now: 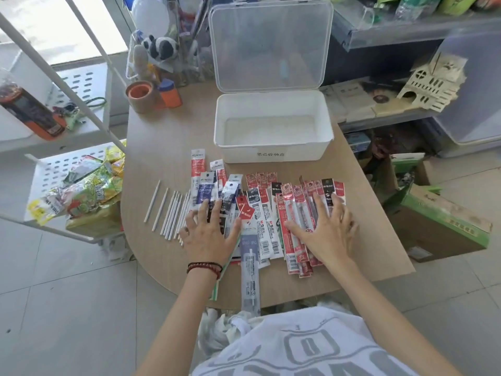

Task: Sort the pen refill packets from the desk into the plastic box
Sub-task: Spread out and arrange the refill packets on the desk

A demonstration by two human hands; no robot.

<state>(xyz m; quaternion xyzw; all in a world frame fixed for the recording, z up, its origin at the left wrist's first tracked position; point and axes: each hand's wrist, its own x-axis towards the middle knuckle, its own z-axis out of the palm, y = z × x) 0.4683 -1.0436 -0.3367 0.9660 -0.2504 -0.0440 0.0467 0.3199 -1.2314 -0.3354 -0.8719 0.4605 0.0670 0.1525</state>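
My left hand (pixel 208 236) lies flat, fingers straight and spread, on the long narrow pen refill packets (pixel 267 226) that are fanned out across the light wooden desk (pixel 162 147). It presses on the blue-and-white ones at the left side of the spread and grips nothing. My right hand (pixel 329 234) rests the same way on the red-and-clear packets (pixel 295 210) at the right, fingers apart and straight, palm down. A red beaded bracelet (pixel 204 267) sits on my left wrist.

All the packets are on the desk, overlapping one another between my hands and the box. One long grey-blue packet (pixel 250 275) sticks out over the near edge of the desk.

The white plastic box (pixel 271 154) stands just beyond the packets with a label on its front wall. Its clear hinged lid (pixel 271 44) stands upright behind it, and I see no packet inside.

A row of thin white sticks (pixel 168 213) lies on the desk just left of my left hand. At the far left corner stand a brown roll of tape (pixel 141 95) and, beside it, a small orange bottle with a blue cap (pixel 169 93).
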